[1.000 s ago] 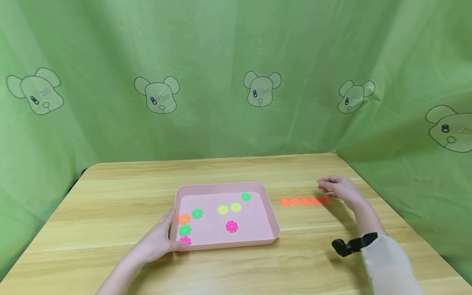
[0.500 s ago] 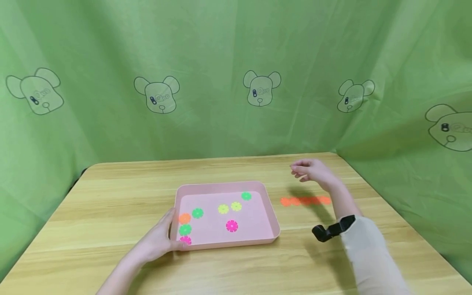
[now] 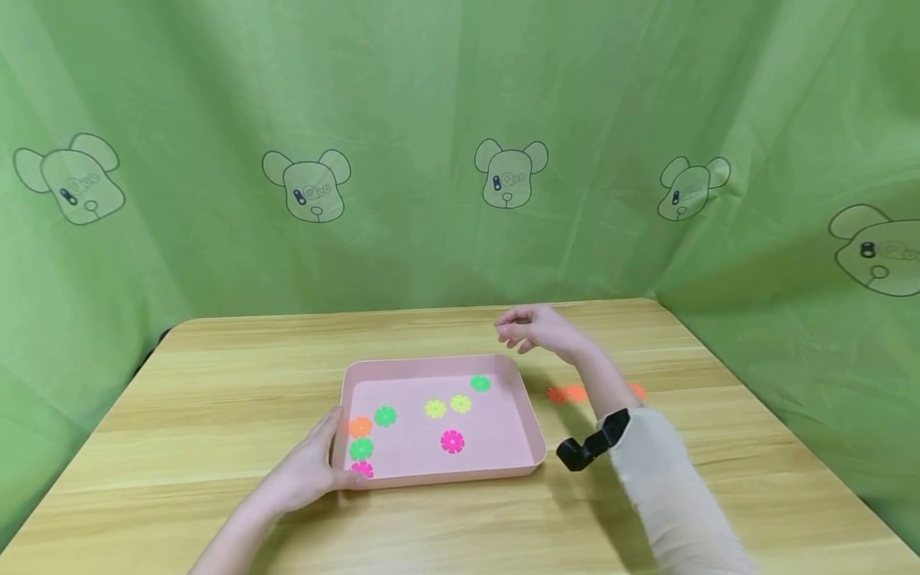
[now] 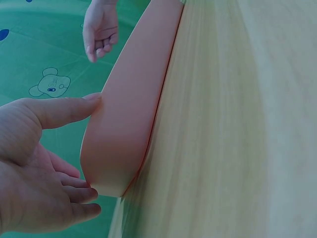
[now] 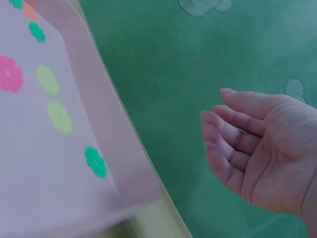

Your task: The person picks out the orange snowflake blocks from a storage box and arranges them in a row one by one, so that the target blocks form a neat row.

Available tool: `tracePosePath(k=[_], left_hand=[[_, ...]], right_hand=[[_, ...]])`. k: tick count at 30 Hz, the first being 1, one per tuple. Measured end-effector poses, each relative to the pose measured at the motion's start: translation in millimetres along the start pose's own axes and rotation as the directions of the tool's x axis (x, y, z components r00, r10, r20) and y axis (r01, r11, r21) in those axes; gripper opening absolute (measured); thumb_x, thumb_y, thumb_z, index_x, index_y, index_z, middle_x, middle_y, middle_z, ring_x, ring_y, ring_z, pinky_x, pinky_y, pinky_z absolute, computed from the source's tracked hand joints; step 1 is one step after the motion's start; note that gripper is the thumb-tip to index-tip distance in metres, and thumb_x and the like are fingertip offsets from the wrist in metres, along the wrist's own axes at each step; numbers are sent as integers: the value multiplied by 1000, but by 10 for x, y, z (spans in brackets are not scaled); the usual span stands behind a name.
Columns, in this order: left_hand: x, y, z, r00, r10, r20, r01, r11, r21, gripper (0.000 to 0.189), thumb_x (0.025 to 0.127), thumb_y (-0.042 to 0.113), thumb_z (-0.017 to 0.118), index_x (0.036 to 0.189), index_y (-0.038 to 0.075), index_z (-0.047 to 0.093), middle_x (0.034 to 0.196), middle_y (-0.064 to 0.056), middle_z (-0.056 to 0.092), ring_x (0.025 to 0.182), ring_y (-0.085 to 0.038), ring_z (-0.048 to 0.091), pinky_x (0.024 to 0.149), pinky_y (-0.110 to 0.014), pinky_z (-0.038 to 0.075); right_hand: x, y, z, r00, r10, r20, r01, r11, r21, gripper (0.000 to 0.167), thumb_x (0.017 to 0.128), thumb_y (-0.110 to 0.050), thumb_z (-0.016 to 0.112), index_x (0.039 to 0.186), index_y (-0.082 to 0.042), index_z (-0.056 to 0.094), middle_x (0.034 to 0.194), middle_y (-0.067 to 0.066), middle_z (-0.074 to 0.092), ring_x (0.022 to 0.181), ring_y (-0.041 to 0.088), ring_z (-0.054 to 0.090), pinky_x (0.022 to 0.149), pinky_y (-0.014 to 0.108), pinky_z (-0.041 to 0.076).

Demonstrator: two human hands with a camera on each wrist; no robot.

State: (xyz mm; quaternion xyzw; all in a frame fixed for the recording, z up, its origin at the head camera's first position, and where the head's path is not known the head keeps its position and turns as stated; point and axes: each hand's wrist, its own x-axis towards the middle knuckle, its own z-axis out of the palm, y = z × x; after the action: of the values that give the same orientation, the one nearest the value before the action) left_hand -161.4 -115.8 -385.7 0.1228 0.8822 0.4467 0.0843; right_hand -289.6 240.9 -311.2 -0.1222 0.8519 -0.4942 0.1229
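Note:
A shallow pink tray [image 3: 402, 463] rests on the table. My left hand [image 3: 305, 471] holds its near left corner, thumb over the front rim and fingers along the left side. The left wrist view shows the thumb tip at the rim [image 4: 99, 101]. My right hand [image 3: 542, 329] hovers beyond the tray's far right corner, fingers loosely curled, nothing in them; the right wrist view shows the bare palm [image 5: 277, 163]. In the tray lie several notched plastic discs: pink [image 3: 452, 442], yellow [image 3: 435, 409], green [image 3: 385, 416] and orange [image 3: 361, 427].
Right of the tray, a row of overlapping orange discs [image 3: 575, 393] lies on the wooden table [image 3: 180, 415], partly hidden by my right forearm. A black wrist mount [image 3: 592, 443] hangs under that arm. Green curtains [image 3: 417, 255] with bear drawings surround the table's back and sides.
My right hand has left the right end of the orange disc row, risen and travelled left to the tray's far right corner. The left hand and tray have stayed put.

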Motion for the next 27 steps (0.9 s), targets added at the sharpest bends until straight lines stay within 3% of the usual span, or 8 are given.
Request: tracePosePath(k=[9,16,27], left_hand=[[4,-3,-2,1000,8,0,-8,1000,-1,108,65,21,83,145,-6,15,149,-25,18,135,-41,19,108,-58,15],[10,6,5,1000,19,-3,-19,1000,-1,109,64,22,83,145,-7,16,149,-25,19,135,-41,20,107,-58,15],[35,-29,4,999,47,-2,-47,998,-33,109,63,23,84,145,-3,18,148,-24,23,134,-39,24,107,-58,16]], right_hand=[[224,-175,410,993,-63,95,65,998,-8,34,90,-16,60,115,5,58,97,13,66,88,25,62,77,42,53],[373,-261,766,981,-56,187,54,998,13,37,88,-18,63,118,4,58,101,14,66,91,24,62,83,41,52],[558,-334,1116,960,-44,277,56,998,-36,31,87,-18,64,113,0,63,97,7,68,90,22,64,76,30,54]])
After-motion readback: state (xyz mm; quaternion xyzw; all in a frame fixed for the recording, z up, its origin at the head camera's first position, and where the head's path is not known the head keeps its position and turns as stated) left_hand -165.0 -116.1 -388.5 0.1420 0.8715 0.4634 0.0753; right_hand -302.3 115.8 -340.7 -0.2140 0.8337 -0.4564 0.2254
